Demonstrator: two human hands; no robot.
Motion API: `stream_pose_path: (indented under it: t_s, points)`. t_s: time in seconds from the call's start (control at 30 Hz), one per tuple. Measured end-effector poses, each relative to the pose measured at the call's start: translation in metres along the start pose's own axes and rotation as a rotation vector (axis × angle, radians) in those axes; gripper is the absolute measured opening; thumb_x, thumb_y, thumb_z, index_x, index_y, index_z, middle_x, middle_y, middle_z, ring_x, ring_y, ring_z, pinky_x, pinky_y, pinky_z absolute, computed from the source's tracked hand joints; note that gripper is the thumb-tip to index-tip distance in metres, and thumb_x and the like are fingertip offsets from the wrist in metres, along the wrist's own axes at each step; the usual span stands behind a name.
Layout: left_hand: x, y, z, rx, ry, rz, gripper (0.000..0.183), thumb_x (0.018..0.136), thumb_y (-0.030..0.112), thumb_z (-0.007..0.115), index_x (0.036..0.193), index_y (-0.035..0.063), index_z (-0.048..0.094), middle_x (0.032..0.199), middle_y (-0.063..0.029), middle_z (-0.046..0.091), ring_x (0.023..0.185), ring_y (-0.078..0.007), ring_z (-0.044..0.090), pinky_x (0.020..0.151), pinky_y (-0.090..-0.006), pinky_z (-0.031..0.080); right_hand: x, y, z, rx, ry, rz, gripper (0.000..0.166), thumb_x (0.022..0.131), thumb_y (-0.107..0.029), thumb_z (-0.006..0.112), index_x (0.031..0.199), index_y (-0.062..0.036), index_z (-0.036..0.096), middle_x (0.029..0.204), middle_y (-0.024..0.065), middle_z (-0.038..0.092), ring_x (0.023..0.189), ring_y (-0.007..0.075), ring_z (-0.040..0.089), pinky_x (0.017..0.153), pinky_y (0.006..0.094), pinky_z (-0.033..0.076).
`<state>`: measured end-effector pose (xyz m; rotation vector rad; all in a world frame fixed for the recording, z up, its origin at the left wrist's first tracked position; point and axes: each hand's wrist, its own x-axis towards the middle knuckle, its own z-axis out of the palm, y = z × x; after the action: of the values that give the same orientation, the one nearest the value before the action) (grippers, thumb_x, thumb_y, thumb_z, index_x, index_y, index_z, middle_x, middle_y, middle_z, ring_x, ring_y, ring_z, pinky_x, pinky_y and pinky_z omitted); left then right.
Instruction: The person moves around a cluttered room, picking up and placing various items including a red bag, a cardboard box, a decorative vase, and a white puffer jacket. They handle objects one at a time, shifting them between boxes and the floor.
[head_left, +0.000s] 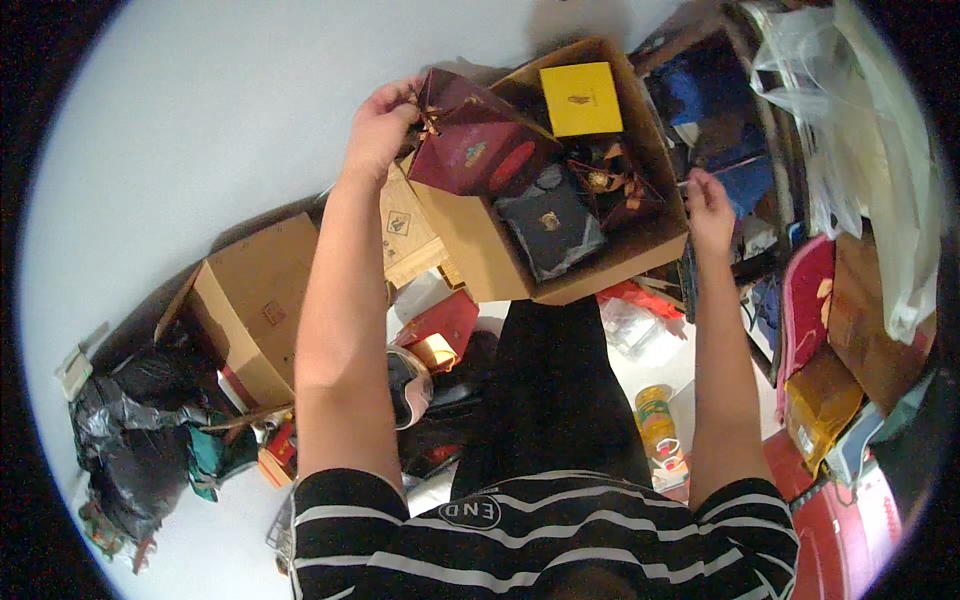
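My left hand (386, 127) grips one end of a maroon gift box (469, 146) with a bow, holding it tilted over the left side of an open cardboard box (487, 255). In that cardboard box lie a yellow box (582, 100), a dark package in clear wrap (551, 225) with a gold emblem, and a dark red item with brown ribbons (615, 184). Just outside the box's right wall is my right hand (709, 210), its fingers curled. Whether it pinches something thin there cannot be made out.
A second cardboard box (262, 300) and black plastic bags (142, 450) stand along the wall at left. A helmet (409, 386) and a red bag (442, 326) lie below. A bottle of yellow oil (654, 420) is by my legs. Clear plastic bags (862, 135) hang at right.
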<state>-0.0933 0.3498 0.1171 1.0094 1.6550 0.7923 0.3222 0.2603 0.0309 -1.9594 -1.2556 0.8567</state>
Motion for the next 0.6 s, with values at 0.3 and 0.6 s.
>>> stream_pose_path:
  t_s: [0.3, 0.6]
  points:
    - [-0.091, -0.123, 0.014, -0.866, 0.555, -0.091, 0.057, 0.088, 0.018, 0.050, 0.138, 0.0088, 0.024, 0.141, -0.0115, 0.027, 0.125, -0.0256, 0.035, 0.100, -0.0424, 0.033, 0.101, 0.021, 0.080, -0.763, -0.407, -0.016, 0.057, 0.080, -0.041, 0.053, 0.123, -0.0044, 0.044, 0.108, 0.0251, 0.056, 0.100, 0.0404, 0.054, 0.085, 0.0438, 0.043]
    - [-0.069, -0.247, 0.112, 0.235, 0.290, -0.655, 0.057, 0.071, 0.028, 0.061, 0.116, -0.0035, 0.047, 0.111, -0.0243, 0.055, 0.104, -0.0343, 0.054, 0.089, -0.0399, 0.042, 0.172, 0.090, 0.098, -1.021, -0.662, 0.034, 0.054, 0.080, -0.048, 0.047, 0.106, -0.0013, 0.058, 0.101, 0.0243, 0.058, 0.092, 0.0419, 0.054, 0.077, 0.0459, 0.045]
